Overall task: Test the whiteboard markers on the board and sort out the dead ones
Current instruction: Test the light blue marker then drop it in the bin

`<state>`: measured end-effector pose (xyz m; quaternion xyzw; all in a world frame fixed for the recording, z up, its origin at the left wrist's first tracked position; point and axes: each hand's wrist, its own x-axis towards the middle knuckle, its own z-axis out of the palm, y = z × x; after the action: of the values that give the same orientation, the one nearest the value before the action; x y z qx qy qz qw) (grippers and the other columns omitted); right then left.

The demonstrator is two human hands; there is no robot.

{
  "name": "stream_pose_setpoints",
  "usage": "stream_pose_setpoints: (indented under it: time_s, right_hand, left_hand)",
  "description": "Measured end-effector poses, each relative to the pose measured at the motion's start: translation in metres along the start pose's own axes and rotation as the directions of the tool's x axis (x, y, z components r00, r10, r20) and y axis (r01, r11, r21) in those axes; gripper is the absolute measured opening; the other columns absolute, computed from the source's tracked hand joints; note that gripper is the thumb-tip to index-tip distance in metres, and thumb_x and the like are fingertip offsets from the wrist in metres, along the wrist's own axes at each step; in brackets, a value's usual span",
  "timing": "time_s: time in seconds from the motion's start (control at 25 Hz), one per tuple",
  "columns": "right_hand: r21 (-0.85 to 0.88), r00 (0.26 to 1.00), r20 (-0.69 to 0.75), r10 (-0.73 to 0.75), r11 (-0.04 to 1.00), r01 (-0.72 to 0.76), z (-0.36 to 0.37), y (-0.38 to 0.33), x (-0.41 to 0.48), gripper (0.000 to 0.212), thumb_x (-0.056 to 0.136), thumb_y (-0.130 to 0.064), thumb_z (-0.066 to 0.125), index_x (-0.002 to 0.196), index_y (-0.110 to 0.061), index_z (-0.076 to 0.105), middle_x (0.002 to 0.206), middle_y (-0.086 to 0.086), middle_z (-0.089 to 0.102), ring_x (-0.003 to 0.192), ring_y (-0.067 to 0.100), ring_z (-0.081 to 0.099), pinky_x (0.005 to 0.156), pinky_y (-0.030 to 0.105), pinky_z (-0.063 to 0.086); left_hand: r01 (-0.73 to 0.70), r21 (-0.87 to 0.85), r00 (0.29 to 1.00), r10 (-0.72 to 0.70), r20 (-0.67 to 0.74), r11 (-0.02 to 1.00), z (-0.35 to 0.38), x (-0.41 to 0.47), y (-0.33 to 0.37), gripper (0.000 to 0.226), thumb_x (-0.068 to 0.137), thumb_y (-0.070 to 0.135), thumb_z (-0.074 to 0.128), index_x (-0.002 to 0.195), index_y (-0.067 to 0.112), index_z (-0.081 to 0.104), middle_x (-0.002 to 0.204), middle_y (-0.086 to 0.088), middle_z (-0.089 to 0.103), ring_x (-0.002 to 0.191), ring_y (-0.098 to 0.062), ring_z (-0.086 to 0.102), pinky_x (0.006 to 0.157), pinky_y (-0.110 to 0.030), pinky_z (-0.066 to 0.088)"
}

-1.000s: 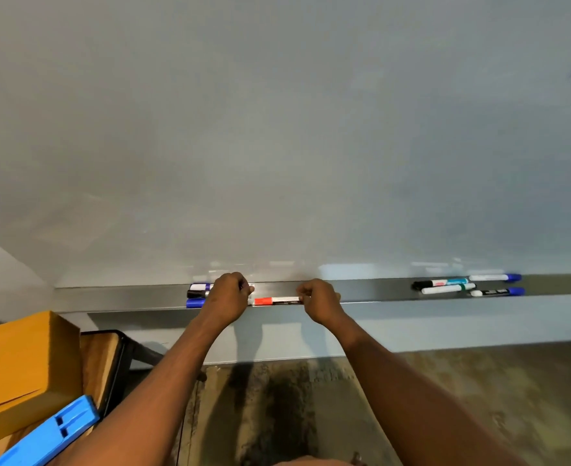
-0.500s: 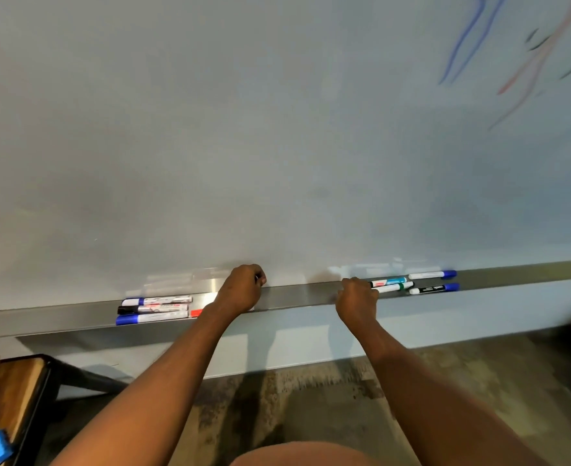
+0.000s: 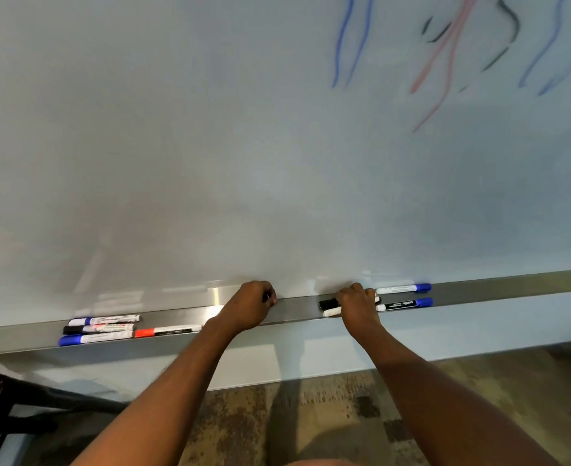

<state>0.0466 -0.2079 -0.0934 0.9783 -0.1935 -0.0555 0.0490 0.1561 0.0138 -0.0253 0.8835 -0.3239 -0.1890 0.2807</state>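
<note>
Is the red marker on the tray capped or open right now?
Capped: the red marker lies flat on the tray, with its red cap seated on the left end.

The right hand (image 3: 358,302) has let go of the red-capped white marker (image 3: 168,331), which now lies free on the long grey metal tray (image 3: 512,287) at lower left. That hand has slid rightwards to the group right of centre and now covers the middles of a black-capped marker (image 3: 327,302) and a white-ended marker (image 3: 331,311). The left hand (image 3: 250,304) has moved from the left-hand cluster to mid-tray. Blue, red and black scribbles (image 3: 445,45) have come into view at upper right.
</note>
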Motion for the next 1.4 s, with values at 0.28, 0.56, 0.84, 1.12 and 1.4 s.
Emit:
stream_pose_setpoints:
  time_s: [0.28, 0.56, 0.84, 1.12, 1.4]
  right_hand:
    - [0.156, 0.973, -0.171, -0.155, 0.971, 0.182, -0.006, 0.02, -0.005, 0.041, 0.038, 0.002, 0.085, 0.069, -0.018, 0.066, 0.074, 0.001, 0.061, 0.069, 0.021, 0.063, 0.064, 0.035, 0.047]
    - [0.478, 0.919, -0.315, -0.236, 0.797, 0.369, -0.036, 0.017, -0.017, 0.034, 0.092, -0.011, 0.04, 0.122, -0.023, 0.049, 0.123, -0.002, 0.047, 0.111, 0.024, 0.044, 0.092, 0.035, 0.046]
    - [0.471, 0.785, -0.616, 0.063, 0.829, 0.303, -0.091, 0.061, -0.013, 0.031, 0.088, -0.041, 0.053, 0.113, -0.023, 0.06, 0.118, -0.005, 0.047, 0.108, 0.025, 0.054, 0.093, 0.029, 0.031]
    - [0.968, 0.89, -0.08, 0.449, -0.178, 0.177, -0.197, 0.103, -0.045, 0.056, 0.069, -0.058, 0.068, 0.098, -0.01, 0.061, 0.074, 0.002, 0.057, 0.066, 0.015, 0.051, 0.059, 0.023, 0.043]
    - [0.908, 0.922, -0.207, 0.327, -0.286, 0.306, -0.262, 0.111, -0.064, 0.031, 0.095, -0.028, 0.057, 0.081, -0.001, 0.066, 0.046, 0.006, 0.049, 0.039, 0.01, 0.039, 0.04, 0.02, 0.029]
  left_hand:
    - [-0.023, 0.094, 1.0, 0.025, -0.019, 0.995, 0.027, 0.014, 0.044, 0.019, 0.09, 0.022, 0.06, 0.106, 0.011, 0.06, 0.1, -0.005, 0.059, 0.085, -0.017, 0.055, 0.073, -0.021, 0.039]
    - [-0.185, 0.182, 0.983, 0.182, 0.03, 0.966, 0.035, 0.032, 0.093, 0.031, 0.095, 0.016, 0.052, 0.124, 0.006, 0.052, 0.125, -0.01, 0.056, 0.116, -0.025, 0.053, 0.096, -0.029, 0.042]
    - [-0.247, 0.214, 0.969, 0.243, 0.042, 0.945, 0.002, 0.055, 0.151, 0.016, 0.097, 0.017, 0.047, 0.097, 0.009, 0.06, 0.087, -0.004, 0.059, 0.079, -0.019, 0.054, 0.069, -0.025, 0.036]
    - [-0.369, -0.143, 0.93, 0.363, -0.062, 0.919, -0.043, 0.047, 0.233, 0.008, 0.095, 0.014, 0.049, 0.091, 0.018, 0.054, 0.084, 0.002, 0.065, 0.069, -0.012, 0.059, 0.059, -0.023, 0.046]
    - [-0.635, -0.173, 0.77, 0.636, -0.056, 0.753, -0.072, 0.029, 0.273, 0.008, 0.096, 0.016, 0.049, 0.097, 0.013, 0.056, 0.066, 0.01, 0.053, 0.056, -0.012, 0.051, 0.057, -0.027, 0.047]
